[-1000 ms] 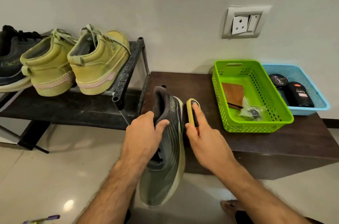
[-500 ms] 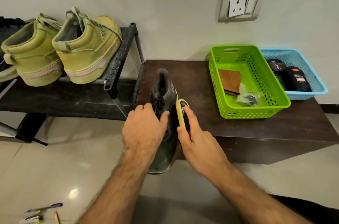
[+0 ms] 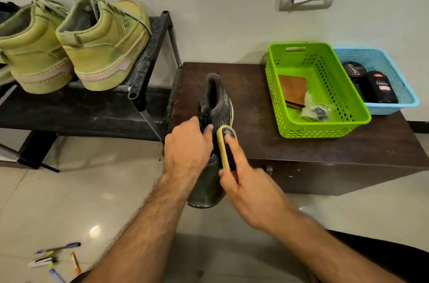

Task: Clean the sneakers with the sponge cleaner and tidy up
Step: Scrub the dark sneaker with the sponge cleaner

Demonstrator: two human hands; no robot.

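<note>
I see a dark knit-cloth sneaker [image 3: 216, 106] with a scuffed toe on a matt dark wooden bench [image 3: 255, 139]. At the bench's back right corner stand perforated plastic baskets, green [image 3: 325, 129] and blue [image 3: 394, 106]. The floor tiles [image 3: 81, 190] shine glossy; the shoe rack [image 3: 148, 60] looks like rough black metal.

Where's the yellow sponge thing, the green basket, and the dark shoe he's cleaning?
sponge cleaner [image 3: 222, 143]: head view, on its yellow edge.
green basket [image 3: 325, 130]: head view, on its near wall.
dark sneaker [image 3: 218, 99]: head view, on its heel collar.
</note>
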